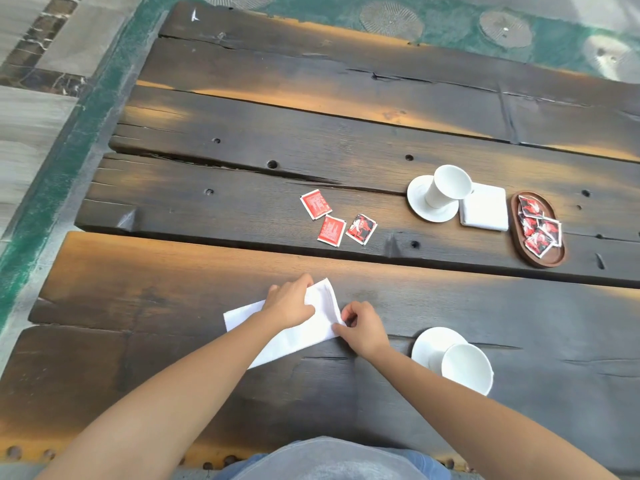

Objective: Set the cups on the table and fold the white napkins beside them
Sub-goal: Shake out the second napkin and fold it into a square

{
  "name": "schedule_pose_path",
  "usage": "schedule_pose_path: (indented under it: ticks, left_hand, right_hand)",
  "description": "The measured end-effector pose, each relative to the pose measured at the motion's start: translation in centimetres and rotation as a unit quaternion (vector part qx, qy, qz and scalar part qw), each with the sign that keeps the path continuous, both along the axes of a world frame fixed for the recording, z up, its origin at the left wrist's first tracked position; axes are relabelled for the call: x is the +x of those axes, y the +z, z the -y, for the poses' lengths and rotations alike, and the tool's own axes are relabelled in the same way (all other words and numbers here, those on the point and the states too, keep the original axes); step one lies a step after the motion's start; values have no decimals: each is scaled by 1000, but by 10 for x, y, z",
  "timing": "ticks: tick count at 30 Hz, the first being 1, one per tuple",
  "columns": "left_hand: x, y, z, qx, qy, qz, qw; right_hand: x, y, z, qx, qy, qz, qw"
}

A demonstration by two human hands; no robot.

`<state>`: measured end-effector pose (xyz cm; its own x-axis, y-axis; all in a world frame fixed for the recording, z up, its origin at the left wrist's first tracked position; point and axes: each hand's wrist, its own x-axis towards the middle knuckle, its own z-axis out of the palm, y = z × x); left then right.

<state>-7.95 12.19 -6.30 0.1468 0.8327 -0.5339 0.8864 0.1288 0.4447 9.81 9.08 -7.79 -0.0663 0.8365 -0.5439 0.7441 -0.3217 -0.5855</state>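
Left hand (pixel 289 303), right hand (pixel 363 329) on white napkin (pixel 301 336)

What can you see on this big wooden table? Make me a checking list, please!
Surface: dark plank table, cracked, with bolt holes.
Job's things: far cup on far saucer, folded napkin beside it; near cup on near saucer; half-folded napkin under the hands.
Clutter: three loose red packets; brown tray holding more packets.
Hands: left hand lies on the half-folded napkin, fingertips hidden; right hand pinches its corner.
Cables: nothing seen.
Surroundings: green strip and stone tiles on the floor.
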Motion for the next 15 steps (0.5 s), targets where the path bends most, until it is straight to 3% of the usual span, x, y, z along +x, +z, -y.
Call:
schedule_pose_path:
  ticks: [6, 11, 15]
  left_hand:
    - [-22, 29, -15, -51, 64, 216, 973]
    - [-43, 59, -32, 5, 147, 272, 951]
    - [-59, 89, -41, 51, 186, 357, 914]
  right_hand:
    - [-3, 21, -30, -17, -38, -106, 994]
    - [-15, 62, -68, 32, 9, -205, 978]
    - [-27, 100, -94, 80, 33, -246, 965]
